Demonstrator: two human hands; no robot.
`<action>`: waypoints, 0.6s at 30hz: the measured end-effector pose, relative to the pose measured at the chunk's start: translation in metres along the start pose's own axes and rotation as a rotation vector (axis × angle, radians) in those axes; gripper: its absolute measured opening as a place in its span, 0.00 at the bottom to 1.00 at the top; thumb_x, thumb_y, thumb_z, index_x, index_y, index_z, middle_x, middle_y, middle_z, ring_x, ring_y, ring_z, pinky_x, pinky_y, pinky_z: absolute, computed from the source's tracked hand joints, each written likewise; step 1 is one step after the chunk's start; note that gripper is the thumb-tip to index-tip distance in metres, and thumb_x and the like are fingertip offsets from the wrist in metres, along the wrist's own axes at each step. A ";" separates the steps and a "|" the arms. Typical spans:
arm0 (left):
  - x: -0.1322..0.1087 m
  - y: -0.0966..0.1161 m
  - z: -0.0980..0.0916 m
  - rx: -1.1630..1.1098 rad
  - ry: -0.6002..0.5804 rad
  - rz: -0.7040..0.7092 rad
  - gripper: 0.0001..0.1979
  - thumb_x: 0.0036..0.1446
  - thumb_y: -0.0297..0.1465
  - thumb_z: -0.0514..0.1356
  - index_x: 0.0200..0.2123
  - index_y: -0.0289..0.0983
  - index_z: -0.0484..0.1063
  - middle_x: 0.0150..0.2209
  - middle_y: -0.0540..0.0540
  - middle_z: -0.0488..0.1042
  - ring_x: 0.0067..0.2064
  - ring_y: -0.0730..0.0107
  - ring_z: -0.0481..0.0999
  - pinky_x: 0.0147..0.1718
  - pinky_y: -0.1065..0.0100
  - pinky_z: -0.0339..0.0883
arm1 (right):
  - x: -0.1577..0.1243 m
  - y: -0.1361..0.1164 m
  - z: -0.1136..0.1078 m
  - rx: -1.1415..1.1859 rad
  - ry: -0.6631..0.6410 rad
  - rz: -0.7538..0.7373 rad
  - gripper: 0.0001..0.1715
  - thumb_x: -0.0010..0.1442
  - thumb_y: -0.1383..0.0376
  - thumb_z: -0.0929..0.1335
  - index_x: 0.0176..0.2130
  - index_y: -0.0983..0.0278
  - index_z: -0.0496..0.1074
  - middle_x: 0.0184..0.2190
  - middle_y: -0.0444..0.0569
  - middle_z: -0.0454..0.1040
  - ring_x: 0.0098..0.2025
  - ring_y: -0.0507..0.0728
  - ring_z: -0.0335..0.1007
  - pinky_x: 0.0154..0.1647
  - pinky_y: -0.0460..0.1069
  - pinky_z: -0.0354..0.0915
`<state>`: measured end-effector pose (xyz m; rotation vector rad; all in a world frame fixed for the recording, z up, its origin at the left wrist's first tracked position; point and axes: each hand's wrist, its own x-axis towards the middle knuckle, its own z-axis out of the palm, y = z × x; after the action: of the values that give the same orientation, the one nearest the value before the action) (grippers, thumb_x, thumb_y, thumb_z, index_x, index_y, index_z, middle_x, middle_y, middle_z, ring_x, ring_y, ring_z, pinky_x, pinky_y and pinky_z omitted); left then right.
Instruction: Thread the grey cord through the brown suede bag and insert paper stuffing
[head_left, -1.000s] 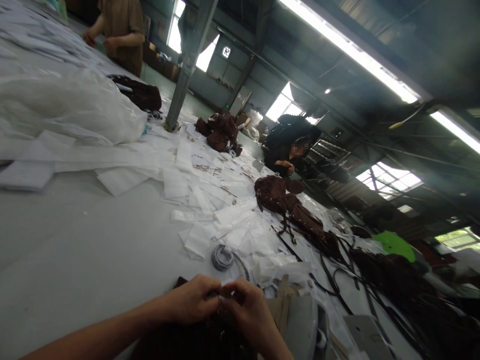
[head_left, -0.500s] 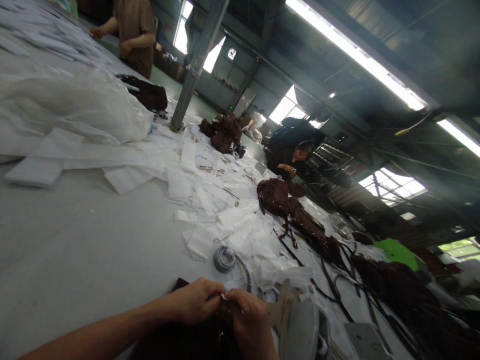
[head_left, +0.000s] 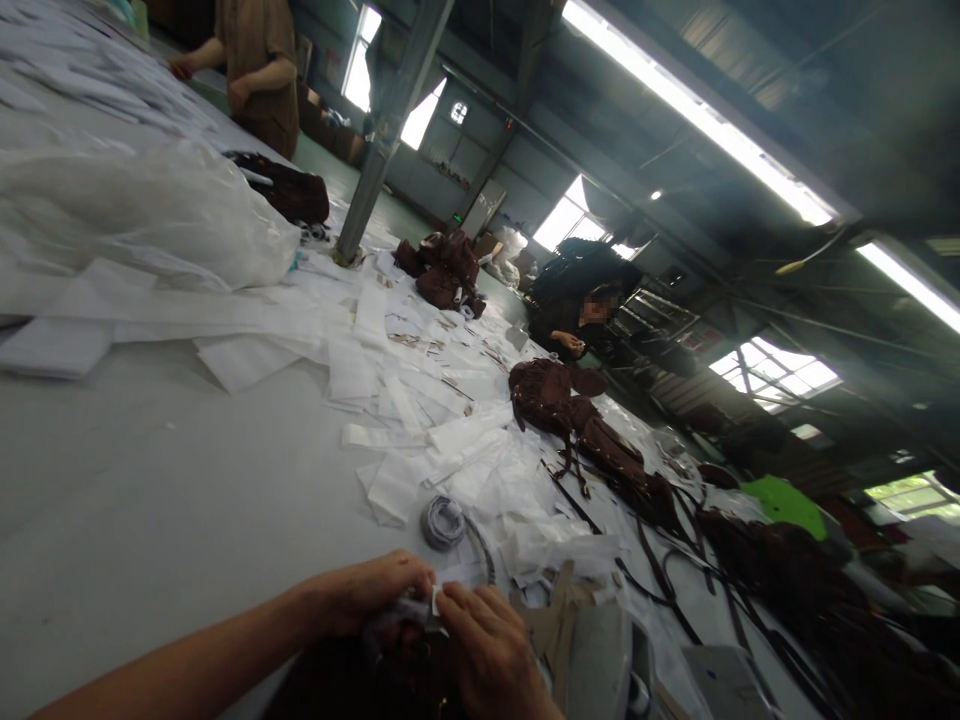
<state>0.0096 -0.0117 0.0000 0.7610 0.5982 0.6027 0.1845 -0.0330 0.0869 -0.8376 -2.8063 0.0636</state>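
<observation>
At the lower middle my left hand (head_left: 381,592) is closed, fingertips pinched together; what they grip is partly hidden. Close beside it, my right hand (head_left: 491,640) has its fingers bent around a small white slip (head_left: 436,602), which shows between the two hands. Below them is a dark brown item (head_left: 352,680), mostly in shadow, perhaps a bag. Some thin, greyish see-through wrap (head_left: 394,622) shows on it under my left fingers. A roll of grey tape or ribbon (head_left: 442,523) lies just beyond my hands, its loose end trailing towards my right hand.
White paper strips (head_left: 465,450) cover the table's middle. Brown bags (head_left: 547,395) and dark straps (head_left: 660,570) lie to the right, near a grey device (head_left: 600,660). Clear plastic (head_left: 150,215) is heaped at left. A post (head_left: 386,140) and two other people stand beyond.
My hands have drawn slightly apart, and the white slip and greyish wrap now show between them. The whole view has shifted slightly.
</observation>
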 end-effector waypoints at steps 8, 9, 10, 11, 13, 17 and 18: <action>0.000 0.000 0.001 -0.029 -0.007 0.036 0.07 0.45 0.34 0.57 0.28 0.36 0.66 0.15 0.53 0.67 0.12 0.80 0.57 0.10 0.78 0.46 | -0.009 0.008 0.012 -0.061 -0.023 -0.035 0.30 0.56 0.78 0.58 0.57 0.67 0.63 0.52 0.56 0.71 0.45 0.59 0.69 0.46 0.56 0.70; 0.001 0.000 -0.001 -0.021 -0.004 0.044 0.07 0.44 0.34 0.57 0.28 0.36 0.66 0.15 0.53 0.68 0.12 0.81 0.56 0.10 0.78 0.46 | -0.010 0.008 0.015 -0.080 -0.029 -0.038 0.30 0.56 0.77 0.58 0.57 0.67 0.63 0.53 0.56 0.71 0.46 0.60 0.69 0.47 0.57 0.69; 0.002 -0.001 -0.002 -0.011 0.008 0.053 0.08 0.44 0.34 0.57 0.28 0.36 0.66 0.16 0.54 0.67 0.12 0.81 0.56 0.10 0.78 0.46 | -0.011 0.007 0.018 -0.102 -0.030 -0.039 0.30 0.56 0.76 0.59 0.58 0.67 0.62 0.54 0.56 0.70 0.47 0.60 0.69 0.47 0.57 0.69; 0.002 -0.002 -0.002 0.001 0.025 0.061 0.08 0.44 0.34 0.58 0.29 0.36 0.66 0.16 0.54 0.67 0.12 0.81 0.56 0.10 0.78 0.45 | -0.014 0.006 0.020 -0.122 -0.031 -0.029 0.30 0.56 0.76 0.59 0.58 0.66 0.62 0.55 0.56 0.69 0.48 0.61 0.69 0.48 0.58 0.68; 0.002 -0.004 -0.003 0.020 0.062 0.077 0.10 0.45 0.36 0.58 0.29 0.37 0.64 0.16 0.55 0.67 0.12 0.82 0.55 0.10 0.79 0.44 | -0.026 0.009 0.018 -0.131 0.003 0.057 0.30 0.58 0.75 0.60 0.59 0.64 0.61 0.56 0.55 0.69 0.52 0.61 0.68 0.51 0.59 0.65; 0.000 -0.010 -0.002 0.060 0.153 0.106 0.12 0.49 0.40 0.56 0.30 0.37 0.62 0.16 0.56 0.66 0.12 0.84 0.52 0.11 0.79 0.41 | -0.093 0.030 -0.014 0.100 0.366 0.817 0.24 0.59 0.59 0.63 0.54 0.60 0.68 0.55 0.52 0.70 0.57 0.62 0.63 0.59 0.60 0.56; 0.001 -0.012 -0.003 0.081 0.148 0.100 0.12 0.50 0.40 0.56 0.31 0.37 0.62 0.17 0.55 0.66 0.12 0.85 0.52 0.12 0.79 0.40 | -0.117 0.036 -0.025 0.169 0.481 1.070 0.26 0.57 0.54 0.63 0.52 0.62 0.70 0.54 0.53 0.70 0.57 0.63 0.63 0.59 0.59 0.56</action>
<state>0.0114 -0.0172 -0.0113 0.8307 0.7276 0.7350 0.3047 -0.0671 0.0859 -1.8769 -1.6360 0.2172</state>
